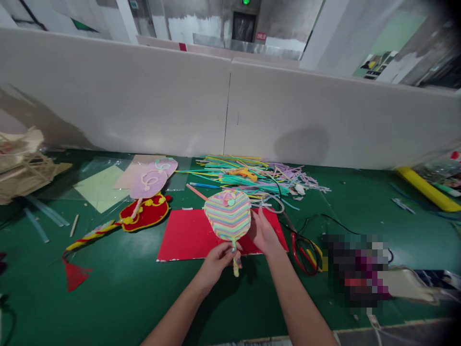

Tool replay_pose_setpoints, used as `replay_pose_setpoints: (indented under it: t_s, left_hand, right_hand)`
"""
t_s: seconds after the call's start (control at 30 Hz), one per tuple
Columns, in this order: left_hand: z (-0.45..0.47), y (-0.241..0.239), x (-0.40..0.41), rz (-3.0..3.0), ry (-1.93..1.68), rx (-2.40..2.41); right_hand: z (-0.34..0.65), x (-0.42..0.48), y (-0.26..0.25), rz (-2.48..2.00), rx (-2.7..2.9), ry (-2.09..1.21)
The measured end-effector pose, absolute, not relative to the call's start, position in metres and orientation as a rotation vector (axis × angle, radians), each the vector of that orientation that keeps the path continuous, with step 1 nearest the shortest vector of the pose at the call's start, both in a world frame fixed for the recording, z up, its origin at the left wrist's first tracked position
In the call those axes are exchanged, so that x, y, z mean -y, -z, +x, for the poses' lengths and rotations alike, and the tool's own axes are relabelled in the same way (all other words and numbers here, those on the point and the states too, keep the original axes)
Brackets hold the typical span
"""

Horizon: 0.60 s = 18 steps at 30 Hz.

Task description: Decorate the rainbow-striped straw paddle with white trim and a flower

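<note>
I hold up a small striped fan in pastel colours, with a flower decoration at its top. My left hand pinches its short handle below the fan face. Behind the fan's right edge, my right hand supports the back of it, fingers curled against it. Both hands hover over a red sheet lying flat on the green table.
A red fan and a pink fan with a striped tassel lie to the left. A pile of coloured pipe-cleaner strips sits behind. Red-handled scissors and black cables lie at right. A white partition wall bounds the far edge.
</note>
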<state>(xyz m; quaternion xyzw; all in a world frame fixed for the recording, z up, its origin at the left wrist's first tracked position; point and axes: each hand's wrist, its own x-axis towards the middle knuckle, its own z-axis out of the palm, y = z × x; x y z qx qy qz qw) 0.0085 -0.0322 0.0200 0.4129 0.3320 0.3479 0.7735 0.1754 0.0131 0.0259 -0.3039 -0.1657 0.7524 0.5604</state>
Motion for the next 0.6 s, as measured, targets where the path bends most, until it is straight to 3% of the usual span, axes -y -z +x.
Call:
replay_pose_setpoints:
  t_s: [0.6]
  left_hand:
    - [0.0008, -0.0118, 0.0269, 0.851, -0.72, -0.765]
  right_hand:
    - [0.1669, -0.006, -0.0362, -0.837, 0.491, -1.361]
